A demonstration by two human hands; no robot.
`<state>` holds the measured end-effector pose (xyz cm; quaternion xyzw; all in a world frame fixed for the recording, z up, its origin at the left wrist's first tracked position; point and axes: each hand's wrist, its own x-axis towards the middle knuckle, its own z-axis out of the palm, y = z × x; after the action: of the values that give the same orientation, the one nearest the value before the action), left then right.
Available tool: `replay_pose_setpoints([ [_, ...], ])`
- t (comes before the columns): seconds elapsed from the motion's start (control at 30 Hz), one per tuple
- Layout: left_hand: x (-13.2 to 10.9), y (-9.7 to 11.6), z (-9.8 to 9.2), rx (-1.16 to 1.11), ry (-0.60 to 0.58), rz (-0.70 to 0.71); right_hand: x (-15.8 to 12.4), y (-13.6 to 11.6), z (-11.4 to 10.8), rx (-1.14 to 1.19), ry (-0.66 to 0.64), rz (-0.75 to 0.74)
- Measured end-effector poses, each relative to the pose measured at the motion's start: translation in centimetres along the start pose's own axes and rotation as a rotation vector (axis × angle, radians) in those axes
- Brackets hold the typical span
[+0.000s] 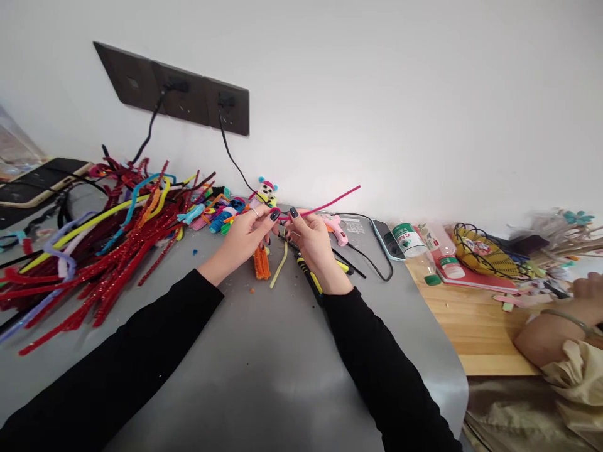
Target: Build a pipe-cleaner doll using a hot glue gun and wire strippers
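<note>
Over the grey table, my left hand (249,232) and my right hand (311,242) meet, both closed on a magenta pipe cleaner (332,201). Its free end sticks out up and to the right, and the part between my fingertips looks curled. Below my left hand is an orange folded bundle of pipe cleaner (262,263). A short pale yellow-green pipe cleaner (279,267) lies beside it. Partly under my right hand rest pliers with yellow and black handles (308,276). A small colourful figure (266,191) stands behind my hands.
A large heap of mostly red pipe cleaners (127,251) spreads over the left. Right of my hands are a pink glue gun (338,229) with a cord and a phone (389,240). On the wooden table (452,320) are bottles (412,245) and a person's arm (551,329).
</note>
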<state>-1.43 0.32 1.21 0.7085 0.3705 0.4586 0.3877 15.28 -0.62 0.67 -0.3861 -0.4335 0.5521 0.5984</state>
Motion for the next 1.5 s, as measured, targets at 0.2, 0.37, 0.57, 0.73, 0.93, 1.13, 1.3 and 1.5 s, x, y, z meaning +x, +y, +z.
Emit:
replay_pose_setpoints([
  [0.2,0.1,-0.4,-0.2,0.04,0.006,0.011,0.3,-0.1,-0.2,-0.231,-0.014,-0.072],
  [0.37,0.0,-0.3,-0.5,0.1,-0.123,-0.008,0.3,-0.3,-0.7,-0.297,0.003,-0.146],
  [0.57,0.3,0.0,-0.9,0.118,-0.315,0.003,0.1,-0.7,-0.6,-0.335,-0.075,-0.195],
  [0.73,0.2,-0.1,-0.7,0.089,-0.301,-0.029,0.1,-0.7,-0.6,-0.31,-0.071,-0.166],
  [0.93,0.1,-0.2,-0.1,-0.079,0.085,-0.046,0.0,-0.3,-0.1,-0.098,-0.028,-0.062],
  [1.13,0.0,0.0,0.4,-0.111,0.136,-0.045,-0.2,0.1,0.5,-0.007,-0.051,0.014],
  [1.3,0.0,0.2,0.1,0.033,0.088,-0.015,-0.1,-0.3,0.2,-0.084,-0.029,-0.039],
  [1.5,0.3,0.1,-0.7,0.078,-0.166,-0.019,0.2,-0.4,-0.7,-0.209,-0.046,-0.102],
])
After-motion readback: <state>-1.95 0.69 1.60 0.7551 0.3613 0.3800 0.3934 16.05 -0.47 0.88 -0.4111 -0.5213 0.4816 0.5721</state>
